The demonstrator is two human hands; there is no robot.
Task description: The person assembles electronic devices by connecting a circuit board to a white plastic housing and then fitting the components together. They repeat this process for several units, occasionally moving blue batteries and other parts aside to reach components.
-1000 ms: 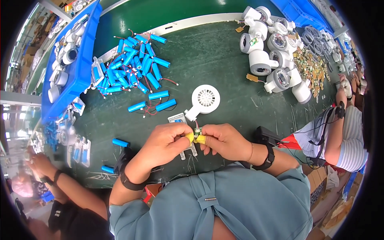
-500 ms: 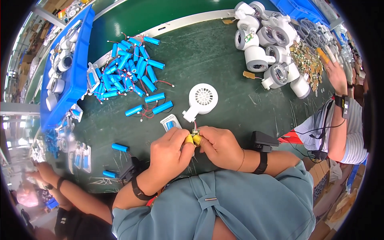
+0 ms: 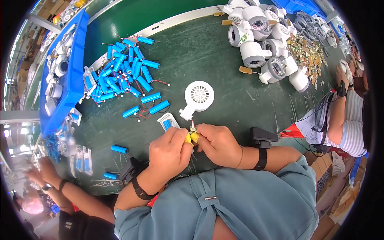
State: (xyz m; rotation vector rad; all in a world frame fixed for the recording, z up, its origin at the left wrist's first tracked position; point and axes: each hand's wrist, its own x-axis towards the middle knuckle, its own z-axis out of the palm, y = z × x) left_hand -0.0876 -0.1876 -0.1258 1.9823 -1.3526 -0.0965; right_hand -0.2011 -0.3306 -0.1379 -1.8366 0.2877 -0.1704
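In front of me, my left hand [image 3: 169, 149] and my right hand [image 3: 221, 145] meet thumb to thumb, with yellow covers on the thumbs. Both are closed in a pinch around a small green circuit board [image 3: 193, 130], whose lower part the fingers hide. Short wires run up from it to the handle of a white round fan housing [image 3: 199, 96], lying grille up on the table. Just beyond my left hand lies a white plastic casing [image 3: 168, 121] with a blue cylindrical battery in it.
Blue batteries [image 3: 124, 68] with thin wires are heaped at the far left, beside a blue bin [image 3: 76, 76] of white parts. At the far right lie several white housings [image 3: 254, 54] and loose circuit boards [image 3: 306, 56]. Co-workers' arms [image 3: 80, 196] show at both sides.
The view has shifted slightly. Both hands keep their pinch on the circuit board. At the right, the co-worker's hand has moved away from the pile of boards.
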